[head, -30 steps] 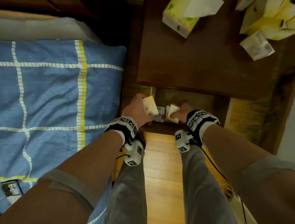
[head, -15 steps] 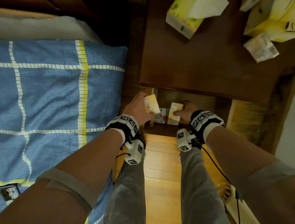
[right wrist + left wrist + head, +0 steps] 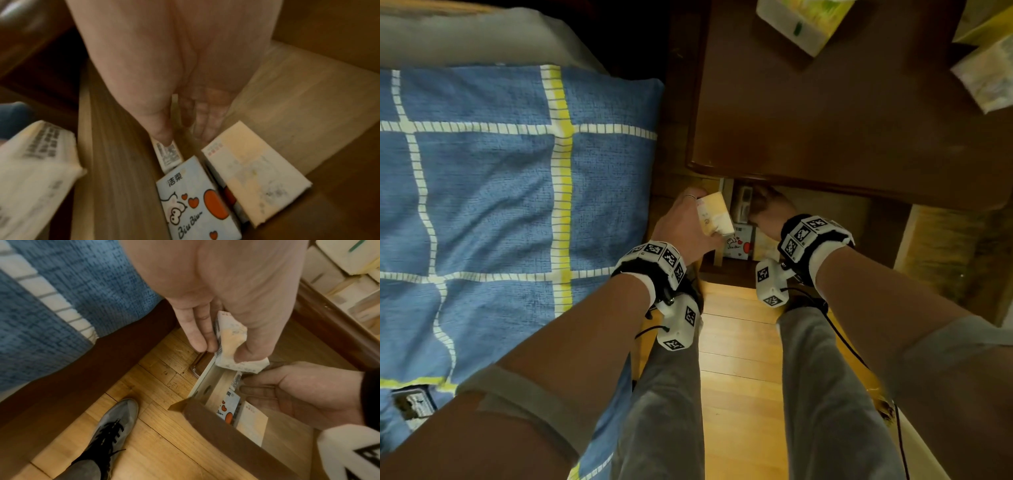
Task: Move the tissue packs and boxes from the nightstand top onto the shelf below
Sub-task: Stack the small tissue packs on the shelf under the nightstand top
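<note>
Blue checked bedding (image 3: pixel 493 192) fills the left of the head view, with the dark nightstand top (image 3: pixel 842 130) at upper right. Just right of the bedding, the left hand (image 3: pixel 688 226) grips a small peach tissue pack (image 3: pixel 717 216), fingers and thumb curled round it, poised at the left wall of the shelf (image 3: pixel 287 443) below the top. A second ago the right hand (image 3: pixel 770 209) held its own pack at the shelf mouth; now it has pushed deeper under the overhang, its thumb pressing a barcoded pack (image 3: pixel 168 154) on edge against the left wall, though blur hides whether the fingers grip it. Two packs already lie there: a cartoon pack (image 3: pixel 193 203) and a pale peach pack (image 3: pixel 252 175) beside it, touching. So the shelf is filling, but boxes (image 3: pixel 804 24) wait at the upper right of the top. Open room seems to remain on the shelf's right; the left corner is crowded, and the top's front edge hangs close over both wrists.
</note>
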`<action>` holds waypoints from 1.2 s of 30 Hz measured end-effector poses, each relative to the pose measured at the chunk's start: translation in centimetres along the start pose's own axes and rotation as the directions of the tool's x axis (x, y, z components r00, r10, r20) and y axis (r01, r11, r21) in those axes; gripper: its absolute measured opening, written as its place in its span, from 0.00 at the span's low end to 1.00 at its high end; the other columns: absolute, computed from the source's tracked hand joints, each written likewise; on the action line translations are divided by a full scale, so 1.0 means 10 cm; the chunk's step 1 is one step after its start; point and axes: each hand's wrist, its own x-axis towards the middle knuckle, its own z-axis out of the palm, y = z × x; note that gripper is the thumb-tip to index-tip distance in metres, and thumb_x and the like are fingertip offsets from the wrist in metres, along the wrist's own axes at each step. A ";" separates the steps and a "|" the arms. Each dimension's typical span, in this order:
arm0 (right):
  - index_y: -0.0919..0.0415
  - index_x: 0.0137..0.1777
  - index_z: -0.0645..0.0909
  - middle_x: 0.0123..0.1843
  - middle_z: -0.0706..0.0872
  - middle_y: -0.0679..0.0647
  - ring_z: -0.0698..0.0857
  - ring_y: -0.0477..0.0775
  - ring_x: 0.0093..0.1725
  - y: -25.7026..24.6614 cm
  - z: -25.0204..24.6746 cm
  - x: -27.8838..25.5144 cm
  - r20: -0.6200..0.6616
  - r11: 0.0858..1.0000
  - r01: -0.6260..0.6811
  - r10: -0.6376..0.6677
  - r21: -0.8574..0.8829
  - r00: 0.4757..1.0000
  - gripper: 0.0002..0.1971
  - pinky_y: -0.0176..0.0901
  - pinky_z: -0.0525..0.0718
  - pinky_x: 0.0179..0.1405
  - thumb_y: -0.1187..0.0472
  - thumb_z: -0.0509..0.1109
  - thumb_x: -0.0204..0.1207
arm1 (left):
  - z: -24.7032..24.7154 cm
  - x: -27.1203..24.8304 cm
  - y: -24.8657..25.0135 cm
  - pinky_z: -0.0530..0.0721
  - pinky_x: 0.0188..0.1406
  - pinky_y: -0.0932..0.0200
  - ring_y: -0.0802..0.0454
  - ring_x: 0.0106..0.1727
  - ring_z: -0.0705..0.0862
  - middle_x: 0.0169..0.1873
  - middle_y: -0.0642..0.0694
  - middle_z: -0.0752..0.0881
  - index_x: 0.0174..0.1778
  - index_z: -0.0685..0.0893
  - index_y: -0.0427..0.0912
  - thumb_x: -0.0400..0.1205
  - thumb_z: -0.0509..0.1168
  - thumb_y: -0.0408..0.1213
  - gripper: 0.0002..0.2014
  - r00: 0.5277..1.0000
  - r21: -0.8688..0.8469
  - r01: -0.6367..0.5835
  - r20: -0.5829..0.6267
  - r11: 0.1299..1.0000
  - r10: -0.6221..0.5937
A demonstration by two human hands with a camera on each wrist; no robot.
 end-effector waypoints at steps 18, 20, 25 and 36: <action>0.59 0.71 0.78 0.72 0.80 0.59 0.81 0.63 0.67 -0.10 0.12 0.18 -0.116 0.978 -0.074 0.052 -0.193 0.992 0.22 0.45 0.76 0.57 0.49 0.66 0.82 | -0.04 0.09 -0.08 0.84 0.58 0.49 0.50 0.59 0.83 0.63 0.50 0.81 0.71 0.69 0.52 0.65 0.82 0.44 0.40 1.000 -0.045 -0.017 -0.016 0.999 0.016; 0.65 0.69 0.79 0.70 0.81 0.62 0.82 0.64 0.66 -0.05 0.05 0.20 -0.122 0.964 -0.124 0.097 -0.234 0.988 0.19 0.47 0.78 0.56 0.55 0.64 0.84 | -0.03 0.10 -0.10 0.84 0.58 0.48 0.49 0.59 0.83 0.63 0.50 0.80 0.71 0.69 0.52 0.65 0.81 0.44 0.40 1.000 -0.045 -0.020 -0.016 0.999 0.019; 0.63 0.73 0.77 0.74 0.79 0.61 0.78 0.63 0.71 0.04 -0.13 0.13 -0.174 0.940 -0.194 0.149 -0.279 0.973 0.22 0.47 0.75 0.64 0.51 0.59 0.86 | -0.02 0.09 -0.07 0.83 0.60 0.49 0.48 0.61 0.82 0.64 0.49 0.80 0.71 0.69 0.51 0.66 0.81 0.42 0.40 1.000 -0.055 -0.019 -0.021 0.998 0.018; 0.67 0.71 0.74 0.68 0.80 0.64 0.81 0.66 0.65 -0.07 -0.02 0.10 -0.095 0.962 -0.167 0.149 -0.218 0.984 0.19 0.45 0.76 0.51 0.66 0.59 0.81 | -0.02 0.09 -0.13 0.83 0.58 0.53 0.50 0.60 0.82 0.64 0.49 0.80 0.73 0.68 0.52 0.66 0.81 0.43 0.41 1.000 -0.037 -0.015 -0.011 0.999 0.014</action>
